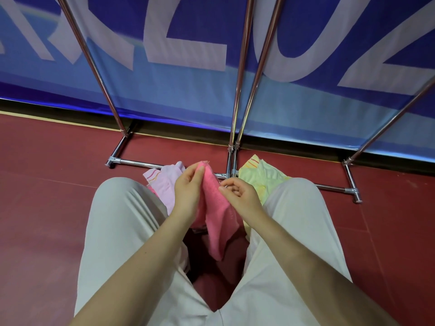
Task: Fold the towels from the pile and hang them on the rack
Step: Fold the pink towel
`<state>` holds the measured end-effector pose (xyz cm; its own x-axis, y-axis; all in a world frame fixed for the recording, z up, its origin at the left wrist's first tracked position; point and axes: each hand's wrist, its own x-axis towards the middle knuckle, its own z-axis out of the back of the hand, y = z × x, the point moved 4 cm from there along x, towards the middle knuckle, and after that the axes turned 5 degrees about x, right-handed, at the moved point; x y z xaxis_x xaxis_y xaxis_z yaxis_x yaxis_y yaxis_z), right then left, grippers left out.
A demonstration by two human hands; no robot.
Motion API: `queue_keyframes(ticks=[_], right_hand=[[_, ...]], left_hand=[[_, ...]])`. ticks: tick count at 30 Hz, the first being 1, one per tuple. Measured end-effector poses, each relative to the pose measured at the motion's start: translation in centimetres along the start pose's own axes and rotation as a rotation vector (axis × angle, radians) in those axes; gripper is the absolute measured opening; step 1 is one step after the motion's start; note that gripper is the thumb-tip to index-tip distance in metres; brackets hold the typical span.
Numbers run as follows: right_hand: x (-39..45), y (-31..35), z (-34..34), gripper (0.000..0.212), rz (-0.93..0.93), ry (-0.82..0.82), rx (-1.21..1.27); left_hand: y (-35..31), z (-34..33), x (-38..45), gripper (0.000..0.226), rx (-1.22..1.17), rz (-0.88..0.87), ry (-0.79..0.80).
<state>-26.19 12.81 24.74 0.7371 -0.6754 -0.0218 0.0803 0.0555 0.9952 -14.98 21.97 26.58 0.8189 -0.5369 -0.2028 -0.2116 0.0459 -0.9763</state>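
Note:
A bright pink towel (217,212) hangs between my knees. My left hand (188,187) pinches its top corner, and my right hand (240,196) pinches its edge a little lower on the right. Behind my hands, a pile lies on the red floor: a pale pink striped towel (162,182) on the left and a pale yellow striped towel (261,175) on the right. The chrome rack (237,95) rises right behind the pile, its poles slanting upward and its base bars on the floor.
My legs in light trousers (122,227) flank the towel. A blue banner (188,55) with large white letters stands behind the rack. Rack feet (353,191) jut forward on the red floor (47,196) at left and right.

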Motion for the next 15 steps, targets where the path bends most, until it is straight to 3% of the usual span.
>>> queue_keyframes(ticks=[6,15], right_hand=[[-0.5,-3.7,-1.1,0.013,-0.159,0.128,-0.133],[-1.1,-4.2,-0.4,0.01,-0.097,0.105,-0.229]], left_hand=[[-1.0,1.9,0.4,0.017,-0.182,0.075,-0.036],[-4.4,6.5,2.5,0.018,-0.289,-0.068,-0.174]])
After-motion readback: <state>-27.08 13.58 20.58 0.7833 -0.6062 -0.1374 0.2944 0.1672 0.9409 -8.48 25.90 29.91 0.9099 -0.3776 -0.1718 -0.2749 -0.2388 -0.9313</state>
